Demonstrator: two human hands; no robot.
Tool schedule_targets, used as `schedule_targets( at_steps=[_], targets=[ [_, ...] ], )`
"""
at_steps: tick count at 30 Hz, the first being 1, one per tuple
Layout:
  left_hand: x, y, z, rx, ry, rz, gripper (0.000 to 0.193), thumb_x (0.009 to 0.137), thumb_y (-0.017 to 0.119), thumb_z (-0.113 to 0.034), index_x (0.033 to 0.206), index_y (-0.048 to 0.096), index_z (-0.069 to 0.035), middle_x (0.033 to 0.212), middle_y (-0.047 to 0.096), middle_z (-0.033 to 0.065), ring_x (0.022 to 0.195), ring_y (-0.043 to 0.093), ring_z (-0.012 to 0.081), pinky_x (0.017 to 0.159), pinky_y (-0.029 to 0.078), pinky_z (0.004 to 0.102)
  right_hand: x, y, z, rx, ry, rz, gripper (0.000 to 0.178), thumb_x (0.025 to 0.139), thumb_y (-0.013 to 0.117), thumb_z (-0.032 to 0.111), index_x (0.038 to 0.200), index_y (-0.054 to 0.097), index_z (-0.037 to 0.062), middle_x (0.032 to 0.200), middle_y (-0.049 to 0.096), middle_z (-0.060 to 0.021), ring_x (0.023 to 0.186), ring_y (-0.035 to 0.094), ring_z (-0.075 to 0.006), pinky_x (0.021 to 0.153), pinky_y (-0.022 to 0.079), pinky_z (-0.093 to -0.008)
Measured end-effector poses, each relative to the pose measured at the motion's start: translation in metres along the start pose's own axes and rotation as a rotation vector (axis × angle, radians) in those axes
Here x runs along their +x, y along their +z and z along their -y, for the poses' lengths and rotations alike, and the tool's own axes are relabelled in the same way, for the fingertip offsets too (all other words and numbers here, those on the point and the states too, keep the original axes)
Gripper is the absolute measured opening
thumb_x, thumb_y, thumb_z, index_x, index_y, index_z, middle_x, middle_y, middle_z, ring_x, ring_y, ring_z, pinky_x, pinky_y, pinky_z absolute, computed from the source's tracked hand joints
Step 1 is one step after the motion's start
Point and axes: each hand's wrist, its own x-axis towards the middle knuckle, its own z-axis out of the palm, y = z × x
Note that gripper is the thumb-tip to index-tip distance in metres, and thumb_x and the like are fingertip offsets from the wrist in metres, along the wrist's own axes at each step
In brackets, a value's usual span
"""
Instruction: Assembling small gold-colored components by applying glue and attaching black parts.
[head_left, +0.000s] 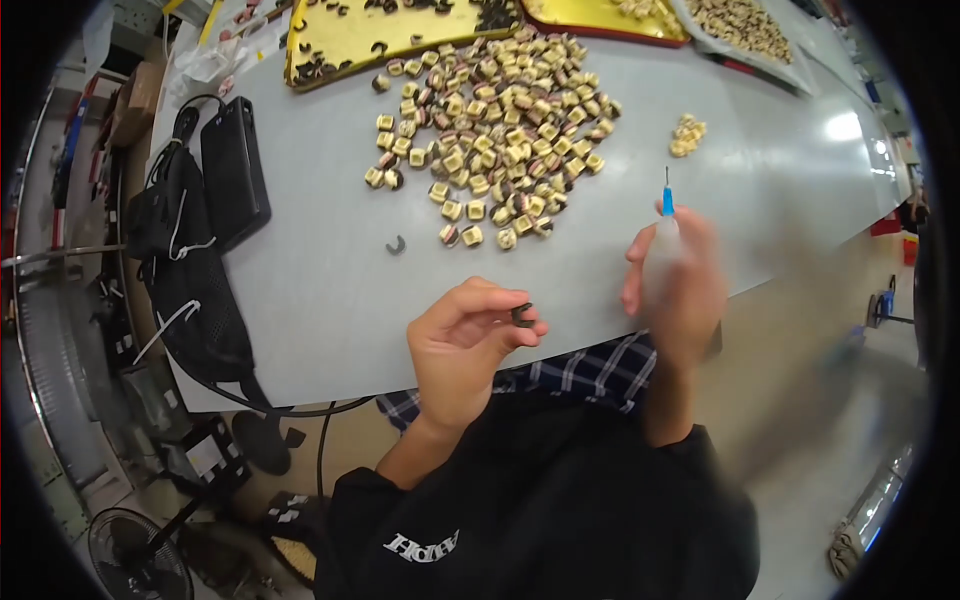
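My left hand (460, 345) pinches a small dark C-shaped piece (522, 315) between thumb and fingertips, over the table's near edge. To its right, my right hand (697, 290) is closed around a whitish dispensing bottle (664, 250), its body smeared by motion. A blue needle tip (668, 201) points up and away from me. Beyond both hands spreads a heap of small cream-and-dark block-shaped parts (510, 125). One loose grey-black U-shaped piece (396, 245) lies left of my left hand. Past the needle sits a little cluster of cream pieces (687, 135).
A yellow tray (345, 35) with dark C-shaped pieces stands at the far side, beside another yellow tray (560, 22) and a white tray (797, 75) of small pieces. At the left are a black box-shaped device (236, 170), cables and a black mesh bag (200, 290).
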Motion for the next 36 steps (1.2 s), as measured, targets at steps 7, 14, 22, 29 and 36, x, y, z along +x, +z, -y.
schedule_targets(
  at_steps=[7,14,22,29,36],
  targets=[
    [0.002,-0.003,0.010,0.272,0.265,0.062,0.027,0.067,0.065,0.017,0.091,0.063,0.004,0.086,0.049,0.0084,0.073,0.057,0.0158,0.062,0.055,0.0253,0.014,0.002,-0.017,0.072,-0.067,0.033,0.032,0.089,0.055,0.026,0.105,0.042,0.0016,0.096,0.057,-0.0199,0.061,0.055,-0.0156,0.049,0.043,-0.0222],
    [0.006,0.000,0.010,0.490,0.308,0.076,0.029,0.060,0.067,0.020,0.083,0.066,0.001,0.085,0.047,0.0078,0.067,0.053,0.0133,0.050,0.049,0.0201,0.015,-0.015,-0.033,0.162,-0.156,0.098,0.036,0.087,0.057,0.030,0.107,0.043,0.0038,0.094,0.059,-0.0205,0.060,0.054,-0.0141,0.046,0.043,-0.0216],
    [0.013,-0.004,0.016,0.635,0.434,0.232,0.030,0.053,0.081,-0.005,0.081,0.069,-0.003,0.082,0.051,0.0033,0.063,0.052,0.0139,0.050,0.038,0.0241,0.006,0.004,-0.020,0.490,0.080,-0.008,0.042,0.090,0.049,0.039,0.108,0.034,0.0046,0.071,0.048,-0.0043,0.042,0.039,-0.0057,0.038,0.030,-0.0168],
    [0.014,-0.005,0.019,0.659,0.464,0.254,0.036,0.049,0.083,-0.016,0.080,0.070,-0.006,0.081,0.053,0.0007,0.063,0.052,0.0126,0.051,0.034,0.0242,0.002,0.017,-0.016,0.250,0.080,-0.119,0.046,0.089,0.047,0.047,0.107,0.035,0.0057,0.060,0.051,-0.0058,0.031,0.035,-0.0060,0.032,0.028,-0.0160],
    [0.014,-0.003,0.020,0.666,0.486,0.247,0.036,0.049,0.084,-0.017,0.080,0.070,-0.007,0.080,0.053,0.0006,0.063,0.053,0.0119,0.051,0.034,0.0236,0.000,0.021,-0.013,0.185,0.117,-0.099,0.048,0.087,0.047,0.050,0.103,0.035,0.0061,0.060,0.055,-0.0107,0.028,0.035,-0.0071,0.028,0.027,-0.0176]
  ],
)
